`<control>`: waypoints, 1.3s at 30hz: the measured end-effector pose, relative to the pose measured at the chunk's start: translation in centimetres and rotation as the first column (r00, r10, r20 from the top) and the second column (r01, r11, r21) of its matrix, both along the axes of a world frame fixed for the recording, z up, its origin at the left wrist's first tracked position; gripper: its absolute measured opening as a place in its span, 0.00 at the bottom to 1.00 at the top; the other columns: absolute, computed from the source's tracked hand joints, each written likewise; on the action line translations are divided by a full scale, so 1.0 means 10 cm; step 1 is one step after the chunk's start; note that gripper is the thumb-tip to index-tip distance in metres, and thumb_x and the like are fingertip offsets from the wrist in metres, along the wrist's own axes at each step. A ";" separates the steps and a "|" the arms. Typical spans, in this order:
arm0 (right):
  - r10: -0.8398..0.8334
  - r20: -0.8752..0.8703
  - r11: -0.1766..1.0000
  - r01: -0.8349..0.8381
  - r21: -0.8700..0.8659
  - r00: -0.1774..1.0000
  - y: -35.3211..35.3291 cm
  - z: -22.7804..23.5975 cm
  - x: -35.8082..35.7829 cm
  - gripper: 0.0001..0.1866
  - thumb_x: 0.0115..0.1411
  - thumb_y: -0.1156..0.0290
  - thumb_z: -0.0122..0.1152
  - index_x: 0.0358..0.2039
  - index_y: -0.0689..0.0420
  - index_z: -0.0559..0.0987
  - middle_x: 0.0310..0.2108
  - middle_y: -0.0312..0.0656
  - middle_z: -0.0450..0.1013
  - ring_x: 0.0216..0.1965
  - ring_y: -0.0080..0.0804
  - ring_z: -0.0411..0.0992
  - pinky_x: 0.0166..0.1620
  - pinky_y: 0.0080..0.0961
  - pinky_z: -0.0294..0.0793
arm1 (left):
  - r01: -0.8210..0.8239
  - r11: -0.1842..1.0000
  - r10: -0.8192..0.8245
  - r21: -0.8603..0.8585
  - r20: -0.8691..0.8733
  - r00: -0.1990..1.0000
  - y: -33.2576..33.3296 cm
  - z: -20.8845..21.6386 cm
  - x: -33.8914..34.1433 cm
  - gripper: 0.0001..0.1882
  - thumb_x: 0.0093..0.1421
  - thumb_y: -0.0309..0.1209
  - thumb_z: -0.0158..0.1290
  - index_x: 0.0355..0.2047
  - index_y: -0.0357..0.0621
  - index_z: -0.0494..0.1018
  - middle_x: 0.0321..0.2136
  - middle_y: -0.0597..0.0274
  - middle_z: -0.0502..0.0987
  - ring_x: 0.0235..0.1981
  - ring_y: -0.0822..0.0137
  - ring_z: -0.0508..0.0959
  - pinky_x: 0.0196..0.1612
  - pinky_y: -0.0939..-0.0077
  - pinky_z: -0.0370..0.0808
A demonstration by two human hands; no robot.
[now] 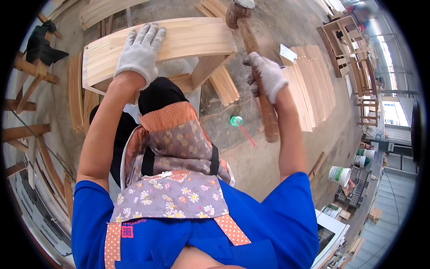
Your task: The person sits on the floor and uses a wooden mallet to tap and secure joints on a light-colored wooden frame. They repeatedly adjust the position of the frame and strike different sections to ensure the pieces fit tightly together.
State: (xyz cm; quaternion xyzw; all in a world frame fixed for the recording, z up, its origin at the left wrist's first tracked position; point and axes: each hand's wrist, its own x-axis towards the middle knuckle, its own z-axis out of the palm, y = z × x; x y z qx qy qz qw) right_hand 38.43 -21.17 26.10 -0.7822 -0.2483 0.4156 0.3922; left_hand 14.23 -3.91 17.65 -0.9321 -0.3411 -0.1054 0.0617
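Head view, left hand [139, 51] flat on one wooden panel [188, 40], right hand [267, 77] gripping one mallet [253, 58]

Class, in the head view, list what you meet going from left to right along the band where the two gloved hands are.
Black cloth → left hand flat on the curved wooden panel → right hand gripping the mallet → stacked slats → wooden frames.
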 end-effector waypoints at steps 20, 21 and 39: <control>0.002 0.061 0.996 0.003 -0.087 0.998 -0.40 -0.15 -0.22 0.25 0.66 0.48 0.45 0.44 0.58 0.77 0.17 0.34 0.66 0.13 0.20 0.62 0.14 0.19 0.63 | -0.025 1.000 0.025 0.018 -0.034 0.999 -0.02 -0.01 -0.02 0.42 0.50 0.29 0.58 0.65 0.44 0.55 0.66 0.55 0.55 0.68 0.58 0.53 0.70 0.62 0.48; -0.049 0.024 0.984 0.053 -0.169 0.999 -0.40 -0.01 -0.20 0.25 0.66 0.47 0.45 0.44 0.57 0.77 0.16 0.33 0.66 0.12 0.20 0.62 0.14 0.19 0.63 | -0.026 1.000 0.026 0.017 -0.033 0.999 -0.03 -0.02 -0.01 0.42 0.50 0.30 0.58 0.65 0.45 0.55 0.66 0.55 0.55 0.68 0.58 0.53 0.70 0.62 0.49; -0.042 -0.101 0.957 0.069 0.283 0.994 -0.40 -0.01 -0.11 0.27 0.65 0.47 0.49 0.45 0.61 0.75 0.17 0.37 0.68 0.13 0.23 0.64 0.15 0.20 0.64 | -0.024 1.000 0.024 0.009 0.038 0.999 -0.01 -0.04 -0.05 0.40 0.49 0.25 0.55 0.64 0.44 0.56 0.65 0.55 0.58 0.67 0.58 0.56 0.70 0.62 0.50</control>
